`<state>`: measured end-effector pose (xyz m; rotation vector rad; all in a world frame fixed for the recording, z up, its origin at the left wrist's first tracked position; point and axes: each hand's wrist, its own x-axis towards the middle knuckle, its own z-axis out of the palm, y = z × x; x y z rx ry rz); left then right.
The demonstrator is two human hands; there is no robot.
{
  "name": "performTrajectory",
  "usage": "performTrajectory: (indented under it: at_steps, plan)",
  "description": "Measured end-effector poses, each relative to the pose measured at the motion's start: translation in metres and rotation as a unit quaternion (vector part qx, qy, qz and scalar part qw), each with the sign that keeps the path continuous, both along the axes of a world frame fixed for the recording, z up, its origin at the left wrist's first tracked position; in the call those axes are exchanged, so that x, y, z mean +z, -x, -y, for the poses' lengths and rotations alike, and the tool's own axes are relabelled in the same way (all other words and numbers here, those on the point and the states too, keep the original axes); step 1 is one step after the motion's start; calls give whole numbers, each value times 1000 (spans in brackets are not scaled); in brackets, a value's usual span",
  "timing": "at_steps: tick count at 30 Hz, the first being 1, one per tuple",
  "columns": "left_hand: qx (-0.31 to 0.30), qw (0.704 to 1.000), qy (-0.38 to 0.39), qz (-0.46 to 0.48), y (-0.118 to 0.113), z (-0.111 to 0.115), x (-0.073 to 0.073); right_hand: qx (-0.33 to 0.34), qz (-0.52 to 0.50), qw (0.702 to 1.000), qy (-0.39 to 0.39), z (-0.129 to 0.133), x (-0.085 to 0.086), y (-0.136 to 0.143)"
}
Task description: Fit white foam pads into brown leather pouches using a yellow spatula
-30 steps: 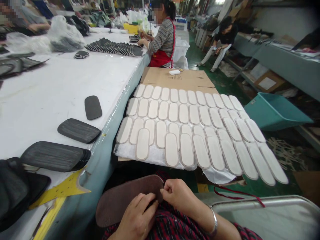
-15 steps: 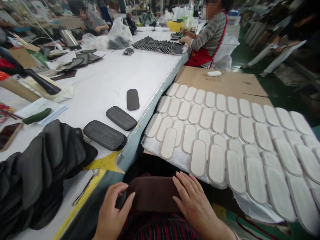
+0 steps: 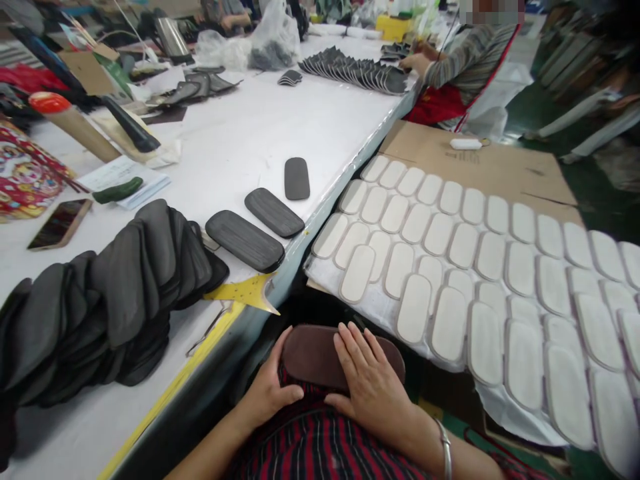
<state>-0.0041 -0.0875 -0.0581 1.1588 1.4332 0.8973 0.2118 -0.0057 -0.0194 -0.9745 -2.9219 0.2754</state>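
Head view: work looks midway — left hand (image 3: 270, 393), thumb spread, touches brown panel (image 3: 313, 357); right hand (image 3: 367, 377) lies flat; dark pads (image 3: 133, 287) heaped panel-left, pale pads (image 3: 450, 327) laid panel-right.

1 camera, worn on the person's head, looks forward and down. The left hand (image 3: 273, 390) and right hand (image 3: 369, 383) are nearest, low in the middle of the view. The bench (image 3: 225, 147) stretches away on the left, cardboard (image 3: 505, 163) lies to the right, and a co-worker (image 3: 473, 57) is farther off, cut by the upper edge.
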Motion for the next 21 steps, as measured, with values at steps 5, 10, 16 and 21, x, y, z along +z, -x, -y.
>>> performTrajectory:
  at_steps: [5, 10, 16, 21]
  plan:
    - [5, 1000, -6, -12, -3, 4, -2, 45, 5, 999, 4, 7, 0, 30]
    - [29, 999, 13, -14, 0, 8, -3, 93, -2, 996, 9, 11, -1, 58]
    - [61, 998, 23, 5, -3, 8, -6, 111, -11, 993, 43, 11, 5, 74]
    - [87, 995, 26, 45, -14, 11, -7, 35, 7, 997, 65, 11, 5, -5]
